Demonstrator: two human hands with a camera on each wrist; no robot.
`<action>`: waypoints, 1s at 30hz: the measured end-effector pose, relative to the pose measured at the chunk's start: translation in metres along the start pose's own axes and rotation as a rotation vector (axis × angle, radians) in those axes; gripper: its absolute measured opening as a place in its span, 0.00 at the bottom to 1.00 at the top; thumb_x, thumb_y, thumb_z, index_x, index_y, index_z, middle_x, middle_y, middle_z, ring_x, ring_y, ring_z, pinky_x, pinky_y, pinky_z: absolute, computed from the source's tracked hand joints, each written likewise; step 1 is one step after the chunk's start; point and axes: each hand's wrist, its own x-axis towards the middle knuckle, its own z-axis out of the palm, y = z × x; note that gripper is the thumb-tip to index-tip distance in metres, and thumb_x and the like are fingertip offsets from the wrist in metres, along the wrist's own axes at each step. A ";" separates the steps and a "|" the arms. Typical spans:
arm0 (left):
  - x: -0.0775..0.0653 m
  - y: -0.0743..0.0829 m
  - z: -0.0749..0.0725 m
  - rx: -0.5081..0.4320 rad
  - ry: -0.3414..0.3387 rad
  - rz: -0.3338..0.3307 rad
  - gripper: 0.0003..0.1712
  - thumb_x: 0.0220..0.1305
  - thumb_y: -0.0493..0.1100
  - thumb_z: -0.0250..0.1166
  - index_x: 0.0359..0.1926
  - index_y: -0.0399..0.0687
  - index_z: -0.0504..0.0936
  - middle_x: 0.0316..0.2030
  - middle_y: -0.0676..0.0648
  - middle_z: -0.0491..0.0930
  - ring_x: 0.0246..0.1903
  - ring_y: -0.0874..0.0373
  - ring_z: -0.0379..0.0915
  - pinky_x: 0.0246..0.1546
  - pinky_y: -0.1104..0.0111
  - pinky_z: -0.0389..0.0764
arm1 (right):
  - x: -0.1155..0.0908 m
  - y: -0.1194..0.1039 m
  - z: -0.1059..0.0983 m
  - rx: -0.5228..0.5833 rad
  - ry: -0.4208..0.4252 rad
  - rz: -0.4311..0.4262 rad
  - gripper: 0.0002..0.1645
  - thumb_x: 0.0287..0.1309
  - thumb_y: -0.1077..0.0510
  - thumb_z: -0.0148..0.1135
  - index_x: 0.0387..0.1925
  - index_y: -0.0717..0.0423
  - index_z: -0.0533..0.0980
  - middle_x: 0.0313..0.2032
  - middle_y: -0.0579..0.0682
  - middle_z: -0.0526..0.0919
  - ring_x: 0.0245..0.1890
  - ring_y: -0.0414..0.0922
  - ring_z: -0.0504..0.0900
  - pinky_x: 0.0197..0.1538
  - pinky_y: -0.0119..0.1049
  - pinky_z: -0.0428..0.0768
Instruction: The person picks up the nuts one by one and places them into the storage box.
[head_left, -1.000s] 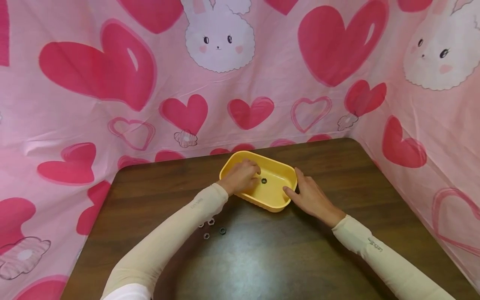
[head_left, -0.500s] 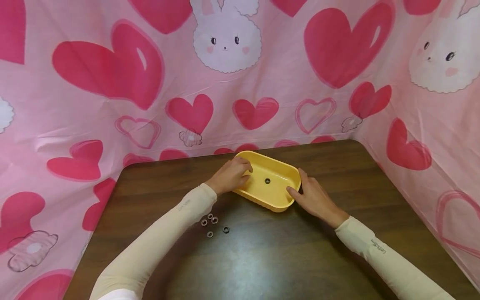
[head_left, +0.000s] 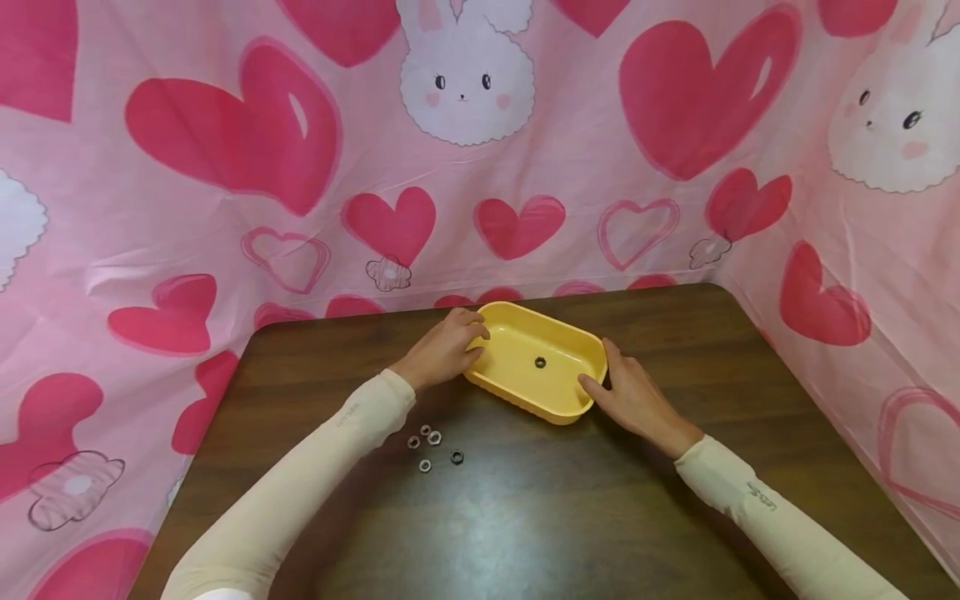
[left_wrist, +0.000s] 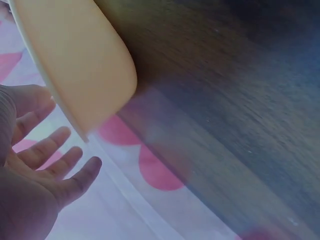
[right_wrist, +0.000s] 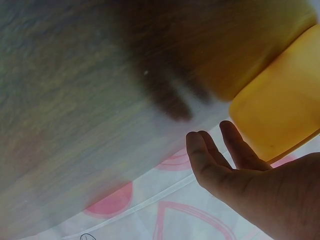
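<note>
Looking at a yellow tray (head_left: 510, 354) set at a slant on the dark wood-grain surface (head_left: 525, 517), toward the back, a hand at each end. Right hand (head_left: 633, 392) grips the right end: thumb hooked over the rim to the inside, fingers along the outer wall. Left hand (head_left: 444, 346) is at the left end, fingers (left_wrist: 80, 185) spread and loosely bent by the rim; thumb is at the edge, can't tell if it bears on it. No nut shows in the left hand. Inside the tray, one dark nut (head_left: 540, 362) on the floor, nearer the right end. Five more nuts sit outside, front-left of the tray: four silvery nuts (head_left: 435, 437), plus a darker loose nut (head_left: 457, 457) a bit to the right. Handling, my guess: tray is thin molded plastic, light, fairly stiff, smooth enough to slide if nudged, not fragile. Best hold is both short ends, thumbs in, fingers out, kept level (tilt it and that nut would probably skate). Nuts look like metal: hard, small, heavy for their size, maybe slick. Pinch across opposite flats with fingertips; the tray's flared walls should leave room to reach in.
</note>
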 end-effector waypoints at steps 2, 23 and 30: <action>-0.003 -0.003 0.000 -0.023 -0.004 -0.029 0.16 0.73 0.38 0.73 0.59 0.39 0.88 0.68 0.35 0.79 0.71 0.41 0.70 0.76 0.52 0.73 | 0.000 0.000 0.000 0.001 0.002 -0.003 0.55 0.77 0.43 0.67 0.83 0.74 0.51 0.68 0.76 0.76 0.66 0.69 0.80 0.72 0.68 0.74; -0.031 -0.017 0.009 -0.209 -0.029 -0.239 0.32 0.82 0.48 0.65 0.78 0.40 0.73 0.74 0.39 0.75 0.74 0.43 0.70 0.77 0.48 0.71 | -0.001 -0.001 0.002 0.009 -0.028 0.053 0.57 0.78 0.38 0.64 0.85 0.69 0.48 0.77 0.75 0.65 0.76 0.74 0.67 0.76 0.72 0.65; -0.032 -0.018 0.013 -0.223 -0.028 -0.257 0.33 0.83 0.49 0.63 0.80 0.40 0.71 0.75 0.39 0.74 0.75 0.42 0.70 0.77 0.47 0.70 | -0.003 -0.006 0.002 -0.028 0.064 0.007 0.55 0.78 0.38 0.63 0.83 0.71 0.52 0.77 0.75 0.64 0.77 0.73 0.63 0.79 0.73 0.60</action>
